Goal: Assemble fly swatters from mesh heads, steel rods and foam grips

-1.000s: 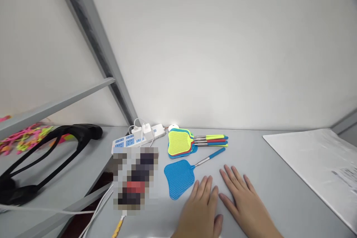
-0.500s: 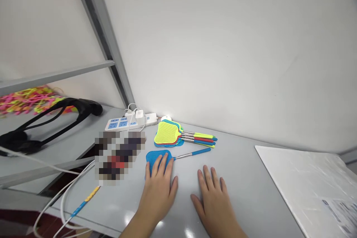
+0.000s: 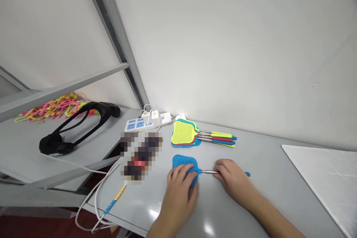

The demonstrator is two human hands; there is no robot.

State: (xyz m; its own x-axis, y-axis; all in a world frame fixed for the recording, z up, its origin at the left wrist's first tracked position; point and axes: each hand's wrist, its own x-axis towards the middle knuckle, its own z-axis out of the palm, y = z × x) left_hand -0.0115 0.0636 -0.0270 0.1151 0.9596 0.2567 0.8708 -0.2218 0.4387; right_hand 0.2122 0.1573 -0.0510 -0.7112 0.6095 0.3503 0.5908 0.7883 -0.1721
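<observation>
A blue fly swatter (image 3: 184, 160) lies on the grey tabletop, its mesh head on the left and its metal shaft pointing right. My left hand (image 3: 180, 189) has its bent fingers over the lower part of the mesh head, closed on it. The fingers of my right hand (image 3: 234, 180) are wrapped round the handle, hiding most of the grip; only its blue tip shows beyond. Just behind lies a stack of fly swatters (image 3: 182, 132) in yellow, blue and red, with the handles to the right.
A white power strip (image 3: 134, 125) with plugged chargers stands by the wall. A blurred-out object (image 3: 142, 160) and white cables (image 3: 96, 193) lie left. On the left shelf are a black headset-like frame (image 3: 86, 126) and colourful cords (image 3: 61, 108). A white wrapped sheet (image 3: 320, 171) lies right.
My right hand has gone from lying flat on the table to gripping the swatter's handle. My left fingers have curled on the mesh head. The swatter sits slightly nearer; the view has shifted left.
</observation>
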